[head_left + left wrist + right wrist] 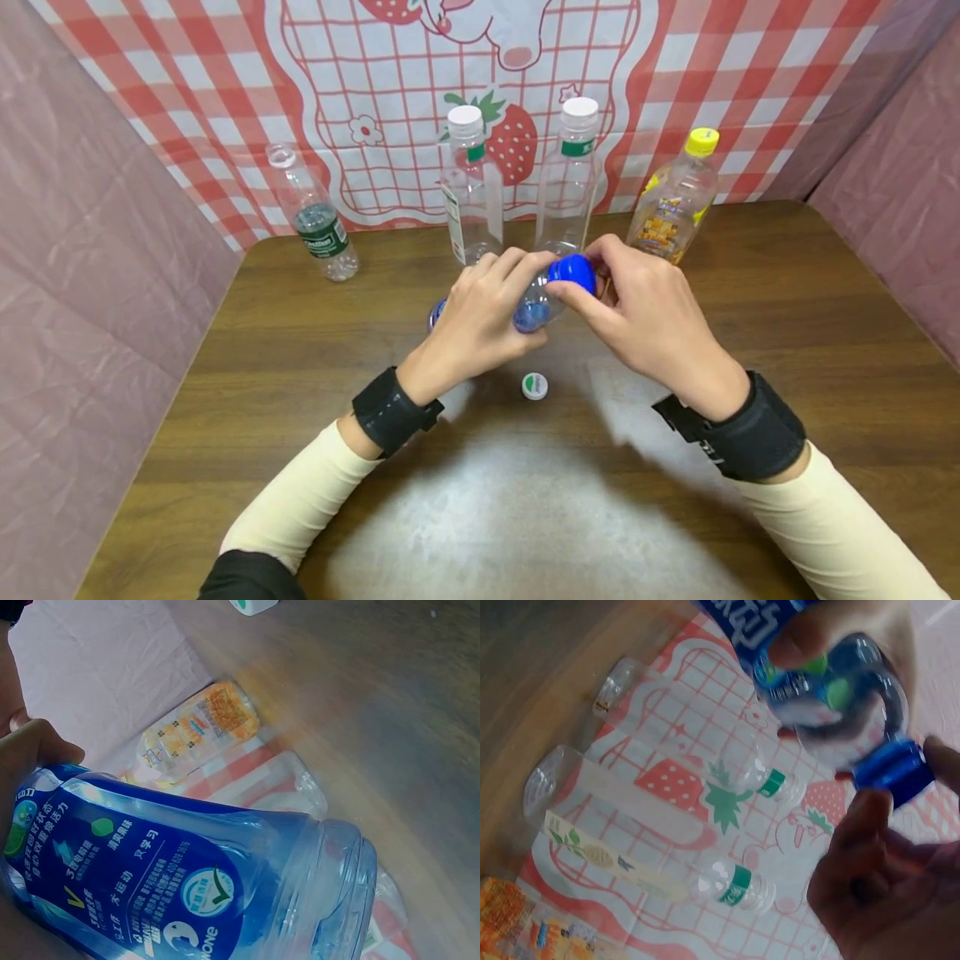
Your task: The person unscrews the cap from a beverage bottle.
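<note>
My left hand (pixel 480 321) grips a clear plastic bottle (pixel 534 313) with a blue label (pixel 142 862), holding it tilted over the table, its neck toward the right. At the bottle's mouth, the thumb and fingers of my right hand (pixel 656 312) pinch a blue screw cap (pixel 573 273). The right wrist view shows the same cap (pixel 895 774) at the end of the neck. Much of the bottle is hidden behind the left hand in the head view. Below the hands, a small white cap (pixel 535 386) with a green mark lies on the wooden table (pixel 465 500).
An uncapped bottle with a green label (pixel 322 233) stands at the back left. Two tall clear bottles, a left one (pixel 472 196) and a right one (pixel 570 187), wear white caps. A yellow-capped bottle (pixel 671 204) stands right of them. A checkered cloth (pixel 712 67) hangs behind.
</note>
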Demonstrator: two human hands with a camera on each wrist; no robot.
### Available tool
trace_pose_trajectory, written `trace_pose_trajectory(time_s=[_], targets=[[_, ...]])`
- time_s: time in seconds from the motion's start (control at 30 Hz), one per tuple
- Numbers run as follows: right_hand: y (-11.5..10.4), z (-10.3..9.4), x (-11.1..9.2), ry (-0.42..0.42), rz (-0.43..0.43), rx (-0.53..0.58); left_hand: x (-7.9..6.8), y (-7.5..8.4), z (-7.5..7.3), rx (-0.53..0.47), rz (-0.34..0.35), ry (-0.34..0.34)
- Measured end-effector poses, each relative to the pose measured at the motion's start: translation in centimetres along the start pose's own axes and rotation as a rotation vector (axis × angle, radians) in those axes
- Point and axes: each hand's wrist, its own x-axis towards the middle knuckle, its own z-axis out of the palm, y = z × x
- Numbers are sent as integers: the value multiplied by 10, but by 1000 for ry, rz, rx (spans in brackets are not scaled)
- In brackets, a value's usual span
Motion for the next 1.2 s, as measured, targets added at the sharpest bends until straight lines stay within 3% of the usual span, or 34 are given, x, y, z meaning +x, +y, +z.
trace_pose_trajectory(time_s=[0.2, 0.5, 0.7, 0.87, 1.03, 1.2], targets=[[5, -10, 4, -78, -163, 133, -2, -3, 0, -37, -8, -16], [7, -13, 4, -94, -181, 174, -2, -4, 0, -67, -18, -17], [3, -12, 5, -41, -123, 181, -2, -3, 0, -28, -19, -12], [2, -11, 6, 1, -21, 158, -1, -2, 0, 8, -4, -15], [-1, -14, 5, -2, 118, 136, 0, 0, 0, 27, 1, -12], [0, -16, 5, -29, 132, 149, 0, 0, 0, 31, 4, -25]])
